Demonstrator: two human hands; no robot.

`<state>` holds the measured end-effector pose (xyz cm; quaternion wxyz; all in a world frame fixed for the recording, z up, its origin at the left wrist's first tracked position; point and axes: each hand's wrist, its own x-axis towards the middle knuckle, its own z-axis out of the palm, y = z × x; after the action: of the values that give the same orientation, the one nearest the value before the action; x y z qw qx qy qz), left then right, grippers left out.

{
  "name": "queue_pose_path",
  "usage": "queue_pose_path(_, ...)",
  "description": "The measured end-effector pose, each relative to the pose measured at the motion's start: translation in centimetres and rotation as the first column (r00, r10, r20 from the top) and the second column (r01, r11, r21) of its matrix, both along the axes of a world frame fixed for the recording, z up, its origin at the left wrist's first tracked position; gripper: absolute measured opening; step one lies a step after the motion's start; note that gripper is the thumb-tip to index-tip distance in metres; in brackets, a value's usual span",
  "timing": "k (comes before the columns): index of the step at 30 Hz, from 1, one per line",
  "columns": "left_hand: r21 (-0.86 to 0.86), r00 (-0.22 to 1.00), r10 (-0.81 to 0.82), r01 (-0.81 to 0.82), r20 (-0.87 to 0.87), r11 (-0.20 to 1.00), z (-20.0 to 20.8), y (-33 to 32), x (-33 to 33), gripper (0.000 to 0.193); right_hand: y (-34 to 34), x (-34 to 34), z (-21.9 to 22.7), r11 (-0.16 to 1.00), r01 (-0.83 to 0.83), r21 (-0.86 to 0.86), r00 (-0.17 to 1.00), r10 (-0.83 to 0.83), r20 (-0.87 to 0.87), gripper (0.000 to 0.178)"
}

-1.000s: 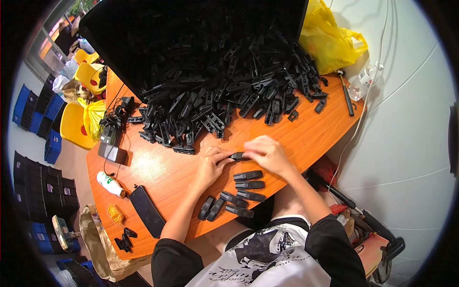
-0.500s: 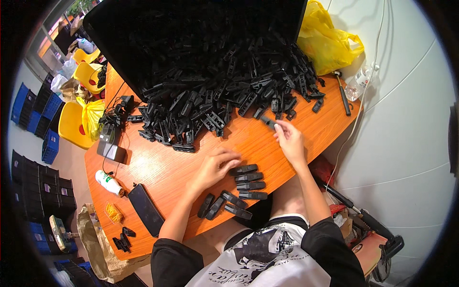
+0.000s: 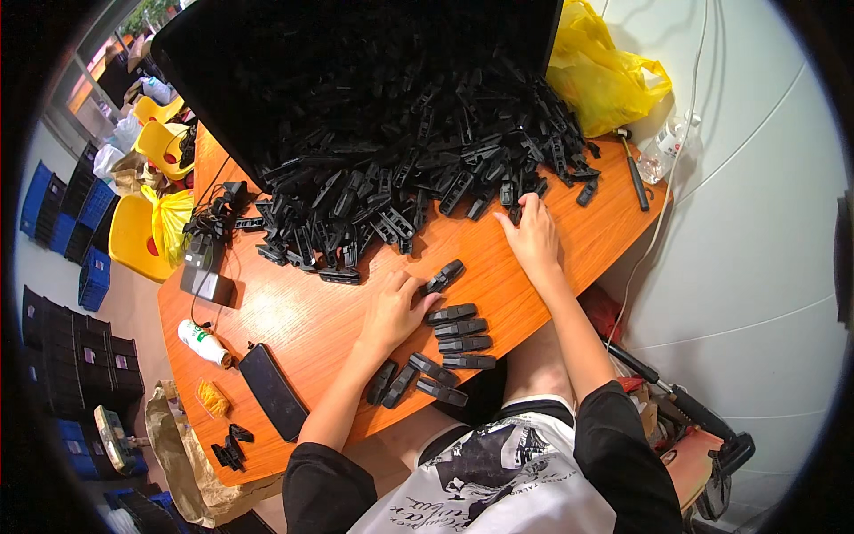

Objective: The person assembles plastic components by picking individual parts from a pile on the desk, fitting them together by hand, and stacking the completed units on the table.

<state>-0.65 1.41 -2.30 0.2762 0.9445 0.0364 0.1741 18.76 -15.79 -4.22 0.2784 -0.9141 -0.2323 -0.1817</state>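
My left hand [image 3: 393, 313] is closed on the near end of a black, elongated plastic part [image 3: 445, 277], which slants up and to the right over the table. My right hand [image 3: 534, 238] is at the near edge of a big heap of black plastic parts [image 3: 391, 191]; its thumb and fingers are around a small black part [image 3: 515, 214], mostly covered by the hand. Just below the left hand's part lies a column of similar parts [image 3: 463, 343]. Several more parts [image 3: 400, 386] fan out near the table's front edge.
A large black bin [image 3: 213, 98] lies tipped behind the heap on the wooden table [image 3: 294, 311]. At left are a phone [image 3: 271, 392], a white bottle [image 3: 203, 341] and a power adapter [image 3: 208, 283]; at right, a hammer [image 3: 637, 173], clear bottle [image 3: 663, 151] and yellow bag [image 3: 605, 80].
A black part that was in my right hand is gone from it, and my left hand now holds one above the column. My right hand has moved up to the heap.
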Motion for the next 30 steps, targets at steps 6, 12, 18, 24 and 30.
queue_pose_path(6, -0.028, 0.997, -0.049, 0.051, 0.053, 0.998, -0.2, 0.7, -0.2, 0.016, -1.1, -1.5, 0.0, 0.958, -0.156, 0.239, 0.962, 0.203, -0.184, 0.027)
queue_pose_path(12, 0.171, 0.980, -0.170, 0.151, 0.107, 0.974, -0.2, 1.4, 0.5, 0.050, -1.8, -3.1, -0.1, 0.694, -0.059, 0.717, 0.506, 0.640, -0.578, 0.021)
queue_pose_path(18, 0.139, 0.986, -0.168, 0.166, 0.010, 0.976, -0.3, 1.5, 0.4, 0.043, -1.4, -4.3, 0.2, 0.808, -0.462, 0.365, 0.821, 0.546, -0.168, 0.022)
queue_pose_path(24, 0.218, 0.962, -0.246, 0.216, 0.118, 0.952, -0.9, 2.2, 0.6, 0.035, -2.1, -5.5, 1.2, 0.875, -0.473, 0.103, 0.869, 0.482, -0.113, 0.026)
queue_pose_path(30, 0.107, 0.998, -0.062, 0.060, 0.012, 0.992, -0.8, 2.1, 0.2, 0.028, -2.4, -6.1, 2.1, 0.891, -0.443, 0.099, 0.887, 0.452, -0.096, 0.025)
